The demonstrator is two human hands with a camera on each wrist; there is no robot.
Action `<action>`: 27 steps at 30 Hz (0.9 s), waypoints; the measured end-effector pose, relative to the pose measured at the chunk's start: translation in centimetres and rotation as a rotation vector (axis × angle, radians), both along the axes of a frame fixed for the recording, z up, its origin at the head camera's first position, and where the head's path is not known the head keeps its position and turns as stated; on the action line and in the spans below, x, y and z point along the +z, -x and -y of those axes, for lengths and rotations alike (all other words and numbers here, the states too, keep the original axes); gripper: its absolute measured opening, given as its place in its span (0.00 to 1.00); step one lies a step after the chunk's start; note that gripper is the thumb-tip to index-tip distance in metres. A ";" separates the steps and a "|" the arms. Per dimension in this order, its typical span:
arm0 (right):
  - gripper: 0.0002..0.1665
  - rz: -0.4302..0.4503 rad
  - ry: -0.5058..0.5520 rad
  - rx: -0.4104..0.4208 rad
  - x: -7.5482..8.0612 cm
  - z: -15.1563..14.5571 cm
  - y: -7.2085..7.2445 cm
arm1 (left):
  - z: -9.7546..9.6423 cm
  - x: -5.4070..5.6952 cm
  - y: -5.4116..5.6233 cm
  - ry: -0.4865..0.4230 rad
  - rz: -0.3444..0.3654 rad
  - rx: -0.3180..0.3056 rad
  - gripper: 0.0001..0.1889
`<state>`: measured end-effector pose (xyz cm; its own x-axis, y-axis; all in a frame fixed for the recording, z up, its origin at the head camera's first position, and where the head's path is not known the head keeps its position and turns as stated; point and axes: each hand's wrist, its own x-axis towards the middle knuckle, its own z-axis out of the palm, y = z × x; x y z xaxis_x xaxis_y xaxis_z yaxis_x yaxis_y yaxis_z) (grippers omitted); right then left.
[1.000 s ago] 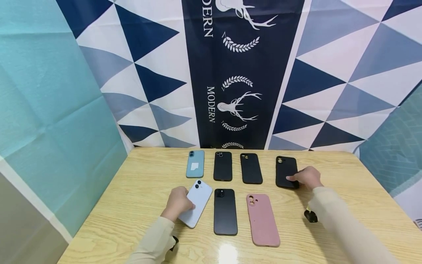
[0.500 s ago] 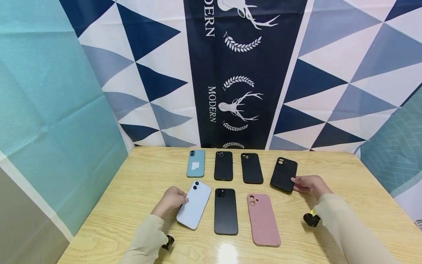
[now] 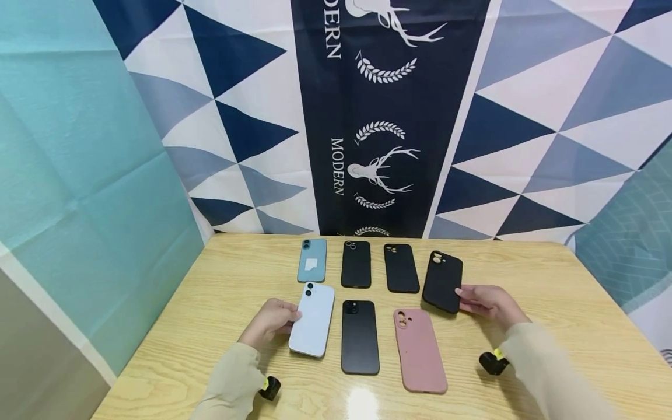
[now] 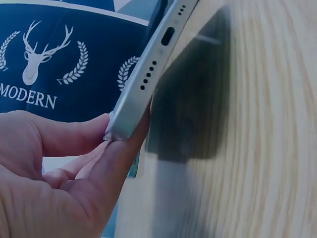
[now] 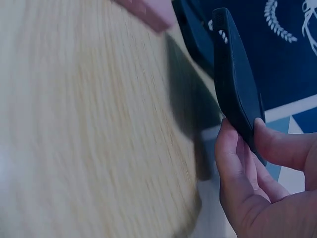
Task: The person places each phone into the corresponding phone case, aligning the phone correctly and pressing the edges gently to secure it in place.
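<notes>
My left hand (image 3: 273,319) pinches the left edge of a white smartphone (image 3: 313,321), thumb on its back and fingers underneath. In the left wrist view the phone's port edge (image 4: 153,64) faces the camera, and the phone hangs above the table with its shadow below. At the right, my right hand (image 3: 490,302) holds a black phone case (image 3: 443,281) by its right edge. The right wrist view has the case (image 5: 237,79) raised off the wood, gripped between thumb and fingers of the hand (image 5: 262,173).
A light blue phone (image 3: 312,261), a black phone (image 3: 356,264) and a black case (image 3: 401,268) lie in the back row. In front lie a dark phone (image 3: 360,337) and a pink case (image 3: 421,351). A patterned cloth (image 3: 378,116) hangs behind the wooden table (image 3: 220,274).
Both hands have lifted what they hold. The black case has moved left and nearer, tilting as it rose. The white phone has turned more upright and shifted slightly.
</notes>
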<state>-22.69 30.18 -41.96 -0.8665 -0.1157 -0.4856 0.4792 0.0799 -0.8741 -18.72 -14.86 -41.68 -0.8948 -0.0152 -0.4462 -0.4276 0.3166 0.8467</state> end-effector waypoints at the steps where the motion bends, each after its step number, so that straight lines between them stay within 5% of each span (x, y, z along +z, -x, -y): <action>1: 0.41 -0.007 0.007 0.009 -0.1 0.3 -0.2 | -0.1 -0.1 0.0 -0.024 -0.002 0.011 0.16; 13: 0.46 -0.036 0.005 -0.050 0.1 4.0 -2.3 | -1.1 -0.3 0.1 -0.136 -0.046 0.081 0.19; 27: 0.39 -0.090 -0.019 0.014 0.8 6.6 -3.4 | -2.5 -0.2 0.2 -0.213 -0.049 0.102 0.20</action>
<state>-19.29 23.61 -41.21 -0.9050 -0.1191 -0.4084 0.3978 0.1032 -0.9116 -18.92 -12.37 -41.92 -0.9141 -0.0167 -0.4051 -0.4049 0.0856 0.9103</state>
